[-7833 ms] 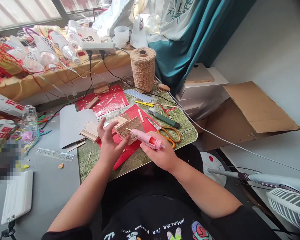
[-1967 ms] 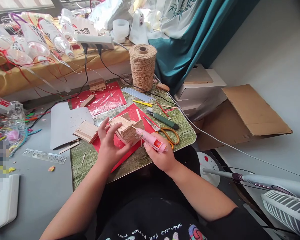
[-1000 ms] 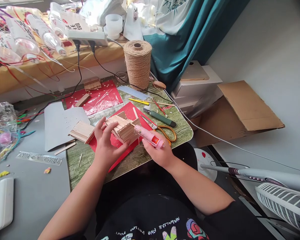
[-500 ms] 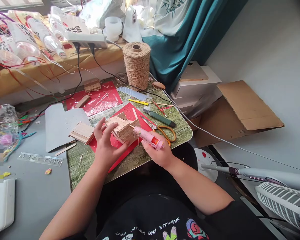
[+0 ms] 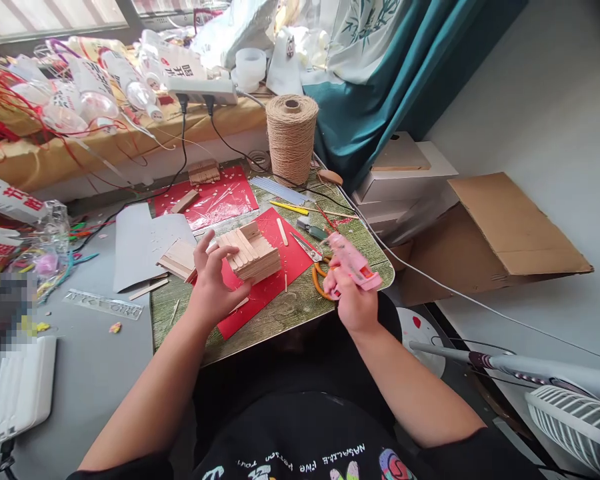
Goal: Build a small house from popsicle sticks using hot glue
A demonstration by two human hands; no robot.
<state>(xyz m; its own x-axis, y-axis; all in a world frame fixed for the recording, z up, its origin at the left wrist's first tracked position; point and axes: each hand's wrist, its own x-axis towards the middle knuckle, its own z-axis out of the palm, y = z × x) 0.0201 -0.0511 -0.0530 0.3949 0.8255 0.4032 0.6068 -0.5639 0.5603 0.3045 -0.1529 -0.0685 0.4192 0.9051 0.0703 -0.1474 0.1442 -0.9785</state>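
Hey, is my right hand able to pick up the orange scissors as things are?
Probably not cleanly. The scissors lie just beside the right hand, so reach looks fine, but that hand is wrapped around the pink glue gun, leaving no fingers free.

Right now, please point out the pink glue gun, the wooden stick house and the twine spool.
pink glue gun (image 5: 353, 261), head view, pink body
wooden stick house (image 5: 253, 251), head view, slatted roof
twine spool (image 5: 291, 139), head view, wound side

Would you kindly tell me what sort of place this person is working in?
Probably a home craft corner: the right hand grips a pink glue gun, the left hand rests against a craft-stick house, and a jute twine spool stands on the table.
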